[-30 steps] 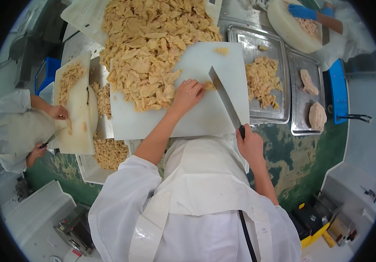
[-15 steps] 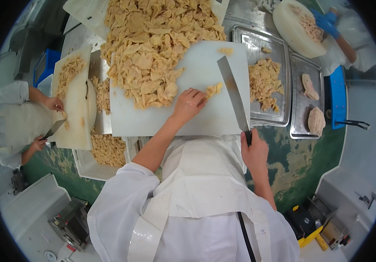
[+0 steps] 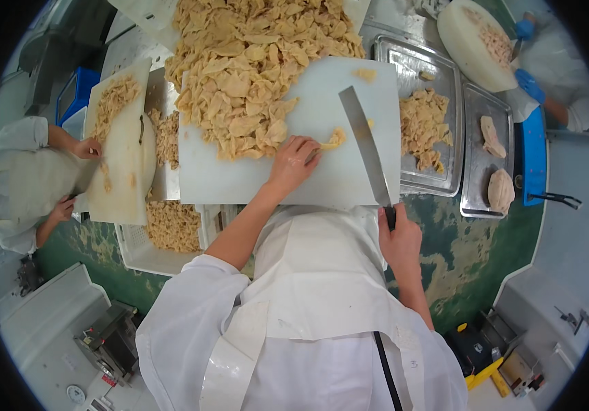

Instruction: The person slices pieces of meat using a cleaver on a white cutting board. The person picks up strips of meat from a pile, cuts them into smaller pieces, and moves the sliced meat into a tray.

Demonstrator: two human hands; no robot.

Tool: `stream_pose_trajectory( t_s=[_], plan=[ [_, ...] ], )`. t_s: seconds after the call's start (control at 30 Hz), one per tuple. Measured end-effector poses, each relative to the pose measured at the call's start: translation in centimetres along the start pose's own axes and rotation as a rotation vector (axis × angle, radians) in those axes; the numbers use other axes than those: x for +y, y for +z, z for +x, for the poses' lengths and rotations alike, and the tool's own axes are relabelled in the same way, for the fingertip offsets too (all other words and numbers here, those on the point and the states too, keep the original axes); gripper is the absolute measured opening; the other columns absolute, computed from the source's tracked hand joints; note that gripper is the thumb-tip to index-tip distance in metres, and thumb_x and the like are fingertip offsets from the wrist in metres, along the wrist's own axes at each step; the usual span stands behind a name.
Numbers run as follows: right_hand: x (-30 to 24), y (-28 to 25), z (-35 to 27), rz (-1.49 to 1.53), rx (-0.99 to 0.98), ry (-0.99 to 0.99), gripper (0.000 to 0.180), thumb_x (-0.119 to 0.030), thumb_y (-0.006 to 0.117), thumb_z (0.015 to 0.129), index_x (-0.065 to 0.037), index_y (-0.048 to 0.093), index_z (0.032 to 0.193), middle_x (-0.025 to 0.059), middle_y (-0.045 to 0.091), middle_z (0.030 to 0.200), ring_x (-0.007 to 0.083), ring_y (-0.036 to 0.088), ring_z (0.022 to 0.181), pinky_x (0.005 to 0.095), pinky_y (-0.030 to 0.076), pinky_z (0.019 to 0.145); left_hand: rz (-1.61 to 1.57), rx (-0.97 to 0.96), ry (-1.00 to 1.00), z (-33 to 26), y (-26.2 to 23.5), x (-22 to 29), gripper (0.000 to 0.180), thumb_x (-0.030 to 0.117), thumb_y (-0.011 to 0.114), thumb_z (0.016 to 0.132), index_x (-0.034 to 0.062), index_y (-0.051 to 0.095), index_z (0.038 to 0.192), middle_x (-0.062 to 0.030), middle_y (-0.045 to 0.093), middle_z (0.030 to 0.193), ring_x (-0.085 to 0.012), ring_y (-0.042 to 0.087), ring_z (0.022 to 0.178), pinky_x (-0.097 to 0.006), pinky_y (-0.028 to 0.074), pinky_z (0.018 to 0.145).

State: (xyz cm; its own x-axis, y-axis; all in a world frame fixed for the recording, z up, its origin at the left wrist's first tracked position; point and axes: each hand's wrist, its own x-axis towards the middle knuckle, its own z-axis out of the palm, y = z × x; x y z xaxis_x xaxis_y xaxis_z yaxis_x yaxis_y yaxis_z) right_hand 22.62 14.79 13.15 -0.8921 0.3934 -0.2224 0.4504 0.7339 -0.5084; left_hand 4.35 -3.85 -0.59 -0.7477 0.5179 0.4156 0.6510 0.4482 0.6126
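Pressing down on a small pale strip [image 3: 333,139] of the cut food, your left hand [image 3: 293,163] lies on the white cutting board [image 3: 239,181], fingers curled over the strip's near end and pinning it flat rather than closing round it. Your right hand [image 3: 398,240] is closed round the dark handle of the cleaver [image 3: 365,147], near the board's front edge. The blade runs up and away from you over the board, just to the right of the strip; whether its edge touches the board cannot be told.

Compared with half a second ago, your left hand has stayed at about the same place on the board and the strip has stayed under its fingertips. The cleaver has changed little: its blade stands beside the strip as before, and your right hand grips the handle as it did. A second ago the strip and the blade were also side by side.

Behind the strip, the big heap of pale pieces [image 3: 253,75] covers the far left part of the board and spills beyond it. To your right a metal tray [image 3: 445,123] on the worktop [image 3: 472,253] holds a smaller pile. On your left another person's hand [image 3: 89,147] rests on a second board [image 3: 126,171], as it did earlier. At the far right a blue-gloved hand [image 3: 531,83] of a third person works by a round white block [image 3: 472,44].
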Motion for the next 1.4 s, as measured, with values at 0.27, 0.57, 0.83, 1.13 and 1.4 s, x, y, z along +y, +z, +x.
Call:
stream_pose_trajectory(
  t_s=[0.27, 0.57, 0.83, 1.13, 1.4],
  plan=[
    [3.0, 3.1, -0.5, -0.105, -0.066, 0.023, 0.024, -0.028, 0.059, 0.095, -0.004, 0.055, 0.093, 0.0213, 0.061, 0.064, 0.0452, 0.061, 0.064, 0.0529, 0.046, 0.057, 0.038, -0.022, 0.027, -0.6, 0.7, -0.8, 0.016, 0.005, 0.075, 0.075, 0.0080, 0.066, 0.088, -0.0050, 0.065, 0.086, -0.0242, 0.062, 0.082, -0.036, 0.052, 0.073],
    [1.0, 2.9, -0.8, -0.019, -0.114, -0.013, 0.025, -0.029, 0.057, 0.096, -0.005, 0.055, 0.091, 0.0208, 0.061, 0.063, 0.0436, 0.061, 0.062, 0.0517, 0.046, 0.057, 0.217, 0.099, -0.062, 3.6, -2.7, -2.6, 0.017, 0.010, 0.074, 0.075, 0.0089, 0.068, 0.091, -0.0067, 0.065, 0.087, -0.0273, 0.062, 0.082, -0.038, 0.050, 0.074],
    [5.5, 2.7, 1.8, 0.048, 0.038, 0.203, 0.032, -0.032, 0.057, 0.095, -0.001, 0.056, 0.095, 0.0237, 0.064, 0.071, 0.0474, 0.061, 0.073, 0.0518, 0.046, 0.063, 0.514, -0.214, 0.040, 7.6, -1.2, -6.1, 0.012, 0.010, 0.070, 0.074, 0.0077, 0.060, 0.081, -0.0056, 0.065, 0.075, -0.0259, 0.063, 0.084, -0.039, 0.046, 0.082],
    [6.1, 1.6, 1.3, 0.044, 0.044, 0.251, 0.029, -0.031, 0.056, 0.095, -0.002, 0.057, 0.095, 0.0238, 0.063, 0.070, 0.0459, 0.062, 0.072, 0.0507, 0.046, 0.062, 0.028, -0.173, 0.090, 7.1, 6.6, 0.6, 0.029, 0.022, 0.075, 0.077, 0.0102, 0.066, 0.101, -0.0038, 0.068, 0.094, -0.0241, 0.061, 0.097, -0.040, 0.043, 0.092],
    [1.1, 0.2, 0.4, 0.036, 0.081, 0.096, 0.025, -0.029, 0.058, 0.095, -0.004, 0.052, 0.090, 0.0209, 0.059, 0.062, 0.0449, 0.060, 0.062, 0.0526, 0.045, 0.056, 0.126, -0.056, -0.007, 3.4, 2.0, -0.9, 0.032, 0.025, 0.078, 0.076, 0.0113, 0.067, 0.102, -0.0056, 0.066, 0.099, -0.0251, 0.059, 0.097, -0.039, 0.045, 0.088]
  ],
)
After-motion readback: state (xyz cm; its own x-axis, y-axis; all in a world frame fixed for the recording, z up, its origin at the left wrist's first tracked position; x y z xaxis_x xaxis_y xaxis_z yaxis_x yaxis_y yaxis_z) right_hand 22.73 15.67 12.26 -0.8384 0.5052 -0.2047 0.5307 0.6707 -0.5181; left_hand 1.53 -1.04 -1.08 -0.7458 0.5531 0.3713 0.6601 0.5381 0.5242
